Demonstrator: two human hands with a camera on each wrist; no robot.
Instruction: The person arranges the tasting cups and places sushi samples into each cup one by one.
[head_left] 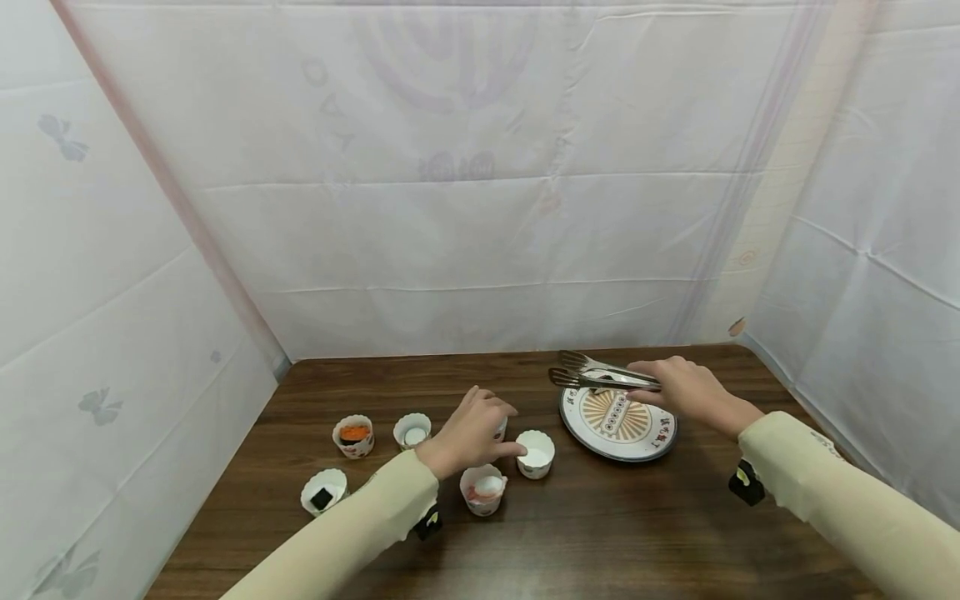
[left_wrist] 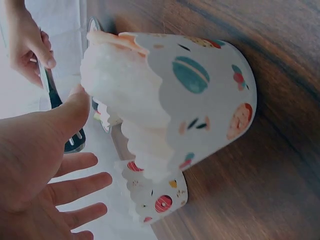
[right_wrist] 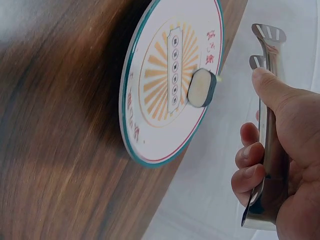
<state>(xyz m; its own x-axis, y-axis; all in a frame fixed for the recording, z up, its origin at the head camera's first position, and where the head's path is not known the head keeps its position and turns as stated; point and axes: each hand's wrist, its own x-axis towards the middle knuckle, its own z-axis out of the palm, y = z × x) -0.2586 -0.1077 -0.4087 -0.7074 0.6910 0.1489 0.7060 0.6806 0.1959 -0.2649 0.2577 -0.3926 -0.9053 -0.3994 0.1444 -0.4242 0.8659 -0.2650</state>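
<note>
My right hand [head_left: 690, 392] grips metal tongs [right_wrist: 272, 192] by the handles. Their two slotted heads are apart, with nothing between them, over the far left side of a round decorated plate [head_left: 577, 429]. In the right wrist view a piece of sushi [right_wrist: 200, 88], pale rice with a dark wrap, sits on that plate. My left hand [head_left: 472, 429] is held above the paper cups, fingers spread and holding nothing. Nearest it stand a paper cup [left_wrist: 215, 90] with white rice and a pinkish topping, a cup [head_left: 535, 467] white inside, and another cup [head_left: 501, 429] partly hidden behind the fingers.
On the left of the brown wooden table [head_left: 637, 533] stand paper cups: one with an orange topping [head_left: 354, 433], one with something white [head_left: 415, 435], one with a black square [head_left: 321, 498]. White printed sheeting [head_left: 480, 250] walls the back and sides.
</note>
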